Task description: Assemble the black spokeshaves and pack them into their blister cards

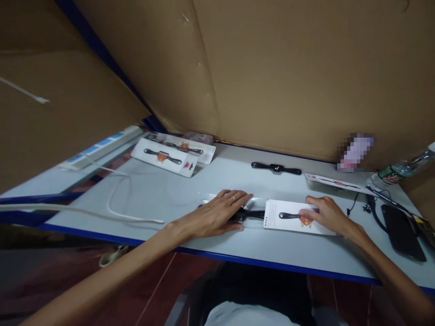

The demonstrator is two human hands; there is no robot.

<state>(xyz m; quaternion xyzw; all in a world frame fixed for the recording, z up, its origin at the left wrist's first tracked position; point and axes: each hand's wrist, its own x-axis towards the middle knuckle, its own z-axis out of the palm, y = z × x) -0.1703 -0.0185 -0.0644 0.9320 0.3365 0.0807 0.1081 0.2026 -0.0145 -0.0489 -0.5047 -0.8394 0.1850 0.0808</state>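
A black spokeshave (254, 214) lies in a clear plastic blister (253, 224) near the table's front. Across its middle rests my left hand (220, 212), fingers stretched out and thumb apart along the near side, covering much of the tool. My right hand (326, 215) grips a white printed backing card (274, 220), thumb on top and fingers at its far edge. The card's left end meets or overlaps the blister's right end. Behind both hands, another black spokeshave (276, 168) lies loose on the table.
Two carded spokeshave packs (163, 157) lie at the back left, beside a power strip (102, 147) and white cable (112, 199). Toward the right are another printed card (333, 182), a plastic bottle (390, 174) and a black phone (403, 233). Cardboard walls (272, 81) rise behind.
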